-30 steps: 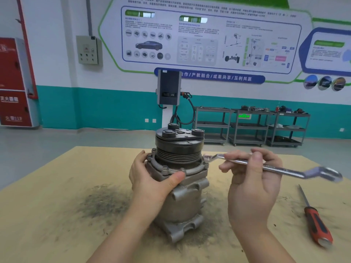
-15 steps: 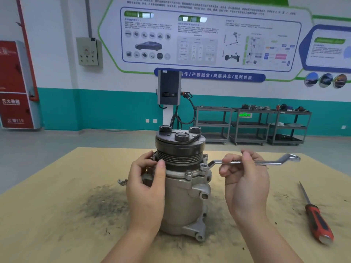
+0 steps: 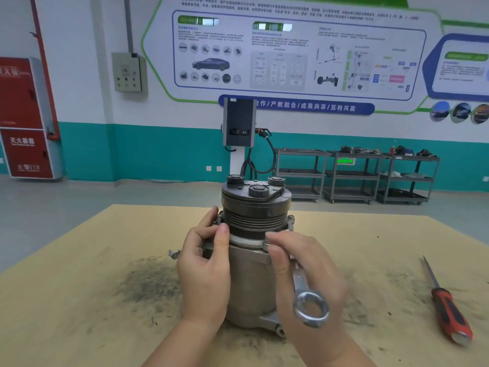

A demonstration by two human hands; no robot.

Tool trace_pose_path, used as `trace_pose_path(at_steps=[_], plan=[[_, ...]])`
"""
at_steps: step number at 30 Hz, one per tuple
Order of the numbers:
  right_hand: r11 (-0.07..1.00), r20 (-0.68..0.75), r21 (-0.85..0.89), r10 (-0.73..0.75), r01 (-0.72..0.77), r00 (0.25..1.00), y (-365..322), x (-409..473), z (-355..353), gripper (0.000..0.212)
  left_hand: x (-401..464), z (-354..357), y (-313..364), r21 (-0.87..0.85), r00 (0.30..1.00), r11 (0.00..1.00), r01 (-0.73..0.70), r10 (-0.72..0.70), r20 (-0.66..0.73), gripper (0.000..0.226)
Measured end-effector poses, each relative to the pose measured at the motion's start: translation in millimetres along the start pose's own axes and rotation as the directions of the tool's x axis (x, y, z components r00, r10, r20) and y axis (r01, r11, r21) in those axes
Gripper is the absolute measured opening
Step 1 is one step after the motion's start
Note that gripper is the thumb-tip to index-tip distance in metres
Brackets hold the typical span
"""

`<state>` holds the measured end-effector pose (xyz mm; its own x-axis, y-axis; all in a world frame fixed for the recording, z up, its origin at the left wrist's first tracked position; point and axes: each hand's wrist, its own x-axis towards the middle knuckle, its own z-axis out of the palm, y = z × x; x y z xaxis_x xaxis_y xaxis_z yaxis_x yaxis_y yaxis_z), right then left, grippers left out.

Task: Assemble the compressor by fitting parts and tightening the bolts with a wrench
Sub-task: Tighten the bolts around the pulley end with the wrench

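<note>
Your right hand [image 3: 304,276] grips the wrench [image 3: 307,295], fingers curled round its shank, the free ring end pointing back at you and the far end at the compressor's flange. Your left hand [image 3: 203,274] holds the compressor [image 3: 251,274] just under its ribbed pulley, fingers curled on the rim. The compressor stands upright mid-table [image 3: 92,300]. A red-handled screwdriver [image 3: 447,308] lies well apart to the right. Beyond, 3 carts [image 3: 354,176] line the wall.
</note>
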<state>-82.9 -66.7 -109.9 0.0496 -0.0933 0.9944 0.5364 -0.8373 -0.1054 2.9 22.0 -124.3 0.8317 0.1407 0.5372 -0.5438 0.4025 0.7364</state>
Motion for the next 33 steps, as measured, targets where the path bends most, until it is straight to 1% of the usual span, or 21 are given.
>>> trace_pose_path(at_steps=[2,4,6,7,9,12,15,17,19,20,21,22,23,24,26,27,28,30,31,32,33], plan=[[0.992,-0.006,0.087,0.088,-0.087,0.996,-2.8,6.6,-1.7,0.023,5.4,-2.8,3.3,-0.013,0.999,0.999,0.031,-0.032,-0.019,0.011],[0.940,-0.096,0.272,0.240,-0.206,0.966,-3.3,15.7,-6.9,0.015,14.8,-6.3,4.2,0.001,0.995,0.996,0.093,-0.093,-0.023,0.007],[0.815,-0.152,0.467,0.456,-0.343,0.877,-1.7,23.4,-13.7,0.012,22.8,-8.6,4.2,0.056,0.987,0.985,0.161,-0.160,-0.013,0.010],[0.724,-0.136,0.558,0.562,-0.406,0.816,0.0,26.0,-16.4,0.012,25.7,-9.3,3.9,0.074,0.982,0.979,0.187,-0.187,-0.012,0.006],[0.569,-0.072,0.665,0.695,-0.484,0.716,5.5,27.7,-19.0,0.015,28.4,-9.7,4.7,0.082,0.977,0.973,0.215,-0.215,-0.014,0.003],[0.416,0.020,0.727,0.783,-0.547,0.622,11.9,27.9,-17.6,0.017,29.3,-12.2,6.4,0.127,0.983,0.976,0.178,-0.181,0.017,0.011],[0.258,0.132,0.776,0.826,-0.576,0.548,14.5,27.8,-15.1,0.016,29.2,-13.8,7.7,0.151,0.987,0.977,0.149,-0.157,0.038,0.014],[0.188,0.198,0.775,0.835,-0.604,0.513,17.7,28.3,-15.5,0.017,28.9,-13.1,9.1,0.148,0.987,0.978,0.150,-0.157,0.039,0.015],[0.152,0.239,0.771,0.831,-0.618,0.503,19.5,30.2,-16.2,0.018,29.1,-12.5,9.9,0.136,0.987,0.979,0.149,-0.155,0.039,0.017],[0.167,0.239,0.759,0.828,-0.630,0.507,19.9,30.9,-15.8,0.018,29.6,-12.3,9.7,0.132,0.987,0.980,0.152,-0.158,0.038,0.018],[0.207,0.231,0.742,0.814,-0.638,0.533,18.5,31.2,-15.7,0.017,30.0,-12.4,9.2,0.129,0.986,0.980,0.155,-0.161,0.039,0.018],[0.282,0.204,0.722,0.785,-0.632,0.584,16.7,29.8,-15.6,0.017,30.3,-12.8,8.5,0.127,0.986,0.979,0.157,-0.164,0.043,0.018],[0.398,0.144,0.691,0.742,-0.603,0.655,14.7,28.1,-15.2,0.018,30.5,-13.0,7.8,0.124,0.985,0.979,0.161,-0.168,0.046,0.017],[0.546,0.063,0.637,0.666,-0.544,0.743,12.6,25.0,-14.4,0.017,30.9,-13.3,7.0,0.120,0.984,0.979,0.167,-0.173,0.049,0.017],[0.792,-0.041,0.488,0.440,-0.366,0.897,1.7,14.3,-9.4,0.016,32.1,-13.1,6.1,0.104,0.980,0.977,0.187,-0.193,0.050,0.018],[0.865,-0.059,0.417,0.333,-0.280,0.941,-5.2,9.5,-6.0,0.015,32.2,-12.8,5.9,0.089,0.977,0.975,0.202,-0.207,0.046,0.017],[0.902,-0.043,0.368,0.260,-0.226,0.965,-9.8,2.6,-4.4,0.016,31.9,-12.4,5.6,0.070,0.974,0.973,0.221,-0.224,0.042,0.016],[0.953,0.016,0.219,0.212,-0.210,0.977,-11.9,6.2,-0.7,0.023,29.6,-10.9,5.0,0.038,0.967,0.967,0.250,-0.252,0.033,0.012],[0.957,0.134,0.089,0.264,-0.277,0.955,-10.6,14.7,1.8,0.033,27.5,-9.9,4.1,0.039,0.968,0.968,0.247,-0.248,0.027,0.010],[0.901,0.348,-0.015,0.410,-0.433,0.843,-8.2,22.8,4.1,0.051,24.9,-8.7,3.4,0.054,0.972,0.972,0.231,-0.232,0.022,0.011],[0.816,0.513,-0.077,0.525,-0.573,0.678,-8.6,29.9,4.1,0.064,22.0,-7.4,3.0,0.074,0.978,0.976,0.205,-0.207,0.018,0.014]])
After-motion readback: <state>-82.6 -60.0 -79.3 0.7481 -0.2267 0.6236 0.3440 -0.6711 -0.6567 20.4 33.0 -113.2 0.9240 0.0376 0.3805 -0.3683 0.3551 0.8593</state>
